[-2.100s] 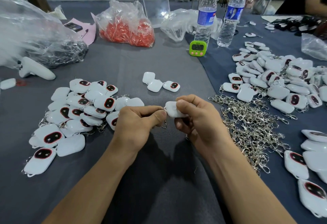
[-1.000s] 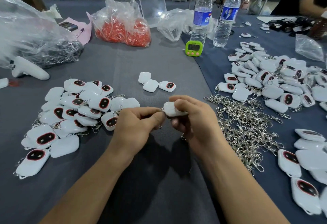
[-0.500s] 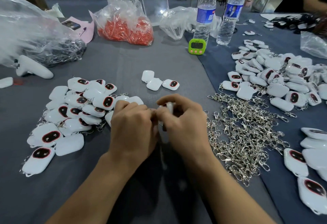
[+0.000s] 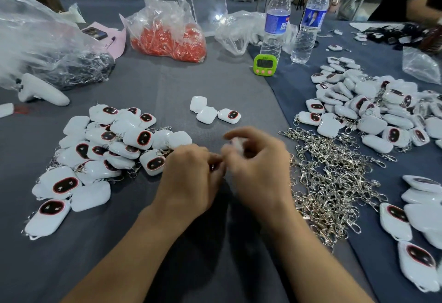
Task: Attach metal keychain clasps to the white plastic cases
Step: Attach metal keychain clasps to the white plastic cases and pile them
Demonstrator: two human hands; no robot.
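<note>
The right hand [image 4: 258, 166], blurred, curls its fingers round a white case [image 4: 236, 142] over the near middle of the tabletop [image 4: 167, 87]. The left hand [image 4: 189, 176] meets it fingertip to fingertip, fingers bent; whether it pinches anything cannot be told. Just right of the hands lies a heap of metal clasps [image 4: 330, 178]. To the left is a pile of clasped cases [image 4: 107, 149]. Three loose cases [image 4: 207, 114] lie just beyond the hands, and a larger heap of cases [image 4: 373, 111] lies far right.
</note>
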